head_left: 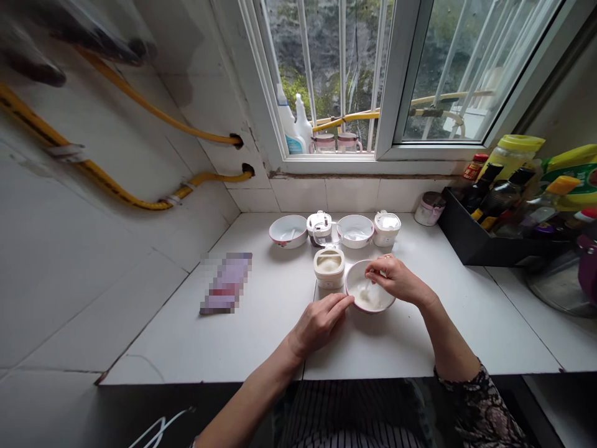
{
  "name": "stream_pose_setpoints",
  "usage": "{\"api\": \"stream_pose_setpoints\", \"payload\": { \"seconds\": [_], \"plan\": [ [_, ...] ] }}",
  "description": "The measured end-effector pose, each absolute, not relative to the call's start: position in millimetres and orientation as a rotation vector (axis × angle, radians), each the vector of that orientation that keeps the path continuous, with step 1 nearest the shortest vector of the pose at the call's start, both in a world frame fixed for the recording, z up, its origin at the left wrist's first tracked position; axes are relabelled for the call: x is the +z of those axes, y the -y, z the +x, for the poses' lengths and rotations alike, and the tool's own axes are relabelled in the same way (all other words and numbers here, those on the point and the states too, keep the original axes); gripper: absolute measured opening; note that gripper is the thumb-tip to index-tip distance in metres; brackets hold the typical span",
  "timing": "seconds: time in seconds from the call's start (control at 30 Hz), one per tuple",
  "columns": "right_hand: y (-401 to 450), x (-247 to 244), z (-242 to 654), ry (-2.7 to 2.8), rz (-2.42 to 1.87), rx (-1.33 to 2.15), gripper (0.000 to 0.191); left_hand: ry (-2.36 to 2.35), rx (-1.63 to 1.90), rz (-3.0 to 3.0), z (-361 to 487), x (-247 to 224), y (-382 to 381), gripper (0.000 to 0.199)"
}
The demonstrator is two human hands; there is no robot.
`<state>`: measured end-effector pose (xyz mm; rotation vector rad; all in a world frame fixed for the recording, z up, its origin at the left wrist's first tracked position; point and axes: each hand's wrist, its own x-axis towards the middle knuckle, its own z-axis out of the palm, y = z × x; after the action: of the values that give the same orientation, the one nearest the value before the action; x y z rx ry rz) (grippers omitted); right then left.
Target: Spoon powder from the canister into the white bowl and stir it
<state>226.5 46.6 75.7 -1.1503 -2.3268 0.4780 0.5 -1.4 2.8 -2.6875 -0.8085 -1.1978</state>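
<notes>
Right hand (394, 277) pinches a pale utensil (368, 282), tip in white contents (372, 300); likely mid-stir, further stirring calls for a steady bowl (356, 274). Bowl sits beneath those fingers. Left hand (318, 325), fingers close together, thumb unclear, touches its rim. White container (329, 279) just beyond left fingertips.

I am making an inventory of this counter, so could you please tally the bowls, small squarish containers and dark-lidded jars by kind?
Bowls: 3 (rear left bowl, rear right bowl, front bowl)
Squarish containers: 3 (rear left container, rear right container, front container)
Dark-lidded jar: 1
Total: 7
</notes>
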Motion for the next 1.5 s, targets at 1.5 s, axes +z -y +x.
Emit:
{"api": "stream_pose_setpoints", "payload": {
  "seconds": [1.5],
  "plan": [
    [-30, 99, 234, 2.275, -1.677, 0.115, 0.029, 0.793, -1.234, -2.686, 0, -1, 1, 0.037]
  ]
}}
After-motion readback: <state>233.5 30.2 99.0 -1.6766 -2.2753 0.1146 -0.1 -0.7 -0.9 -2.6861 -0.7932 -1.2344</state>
